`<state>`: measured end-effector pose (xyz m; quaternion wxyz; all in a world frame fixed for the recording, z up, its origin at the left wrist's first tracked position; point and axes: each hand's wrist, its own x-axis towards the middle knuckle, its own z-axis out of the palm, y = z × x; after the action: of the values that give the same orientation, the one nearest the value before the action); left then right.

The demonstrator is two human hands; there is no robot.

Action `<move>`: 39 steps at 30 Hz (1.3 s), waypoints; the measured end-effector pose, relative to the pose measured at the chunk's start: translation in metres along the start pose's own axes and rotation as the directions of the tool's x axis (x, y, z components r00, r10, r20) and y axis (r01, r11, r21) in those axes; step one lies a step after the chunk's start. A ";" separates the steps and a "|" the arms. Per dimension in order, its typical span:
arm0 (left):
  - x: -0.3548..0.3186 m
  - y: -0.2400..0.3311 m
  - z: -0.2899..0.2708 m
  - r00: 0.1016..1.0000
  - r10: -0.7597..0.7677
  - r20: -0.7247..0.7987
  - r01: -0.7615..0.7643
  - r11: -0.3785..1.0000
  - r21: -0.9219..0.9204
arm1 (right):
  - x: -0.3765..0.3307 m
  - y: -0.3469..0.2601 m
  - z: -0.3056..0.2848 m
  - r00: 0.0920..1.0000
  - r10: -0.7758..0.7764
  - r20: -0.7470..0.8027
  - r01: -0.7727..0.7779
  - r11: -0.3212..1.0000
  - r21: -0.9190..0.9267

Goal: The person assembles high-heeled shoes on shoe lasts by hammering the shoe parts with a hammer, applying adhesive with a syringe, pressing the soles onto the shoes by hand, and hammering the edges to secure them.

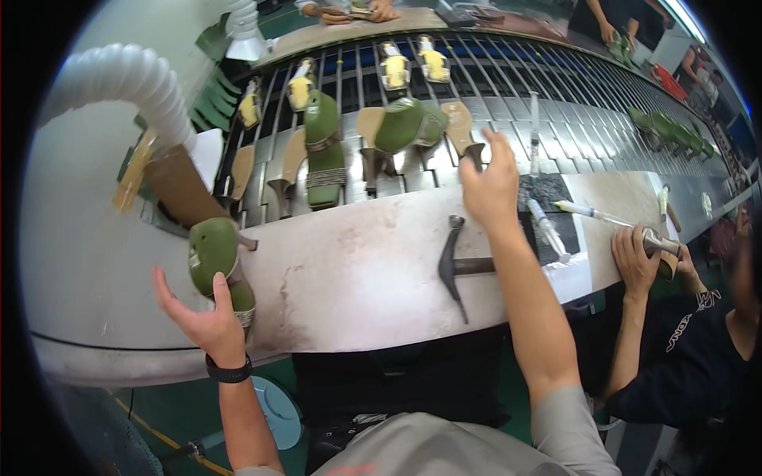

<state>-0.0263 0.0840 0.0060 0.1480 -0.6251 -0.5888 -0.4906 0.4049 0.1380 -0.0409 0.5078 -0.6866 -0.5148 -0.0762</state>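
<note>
At the left of the bench lies a green shoe on its last, with a strap and a pale wrapped band at its near end. My left hand is spread beside it, the thumb overlapping the green surface; I cannot tell whether it touches. My right hand reaches to the conveyor edge, fingers apart, close to a tan sole with a brown heel. Contact with the heel is unclear. Left of that sole sits another green shoe. A hammer rests on the bench below my right hand.
A slatted conveyor crosses behind the pale bench, carrying soles, a green shoe and yellow-lined shoe parts. Syringes lie to the right. A co-worker's hands hold a heeled sole there. A white hose arches at left.
</note>
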 end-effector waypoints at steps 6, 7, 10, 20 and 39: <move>-0.015 -0.080 -0.002 0.772 -0.291 0.566 0.456 0.873 -0.173 | 0.050 0.011 0.036 0.838 0.453 0.305 -0.289 0.841 -0.457; -0.012 -0.086 -0.003 0.801 -0.271 0.533 0.430 0.881 -0.198 | 0.054 0.003 0.033 0.876 0.435 0.210 -0.325 0.851 -0.412; 0.002 -0.103 -0.009 0.868 -0.252 0.427 0.373 0.900 -0.227 | 0.036 -0.038 -0.002 0.986 0.130 0.100 -0.086 0.929 -0.359; 0.003 -0.142 -0.007 0.800 -0.384 0.461 0.519 0.828 -0.212 | -0.109 -0.136 -0.091 0.848 -0.243 0.471 0.336 0.934 -0.123; -0.078 0.004 0.012 0.789 0.289 0.543 -0.124 0.939 -0.320 | 0.258 0.082 0.232 0.802 0.294 0.520 0.126 0.768 -0.629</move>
<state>-0.0042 0.0460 -0.0600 -0.0718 -0.8199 -0.4615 -0.3311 0.4903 0.4839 -0.0398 0.0621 -0.8287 -0.5563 -0.0036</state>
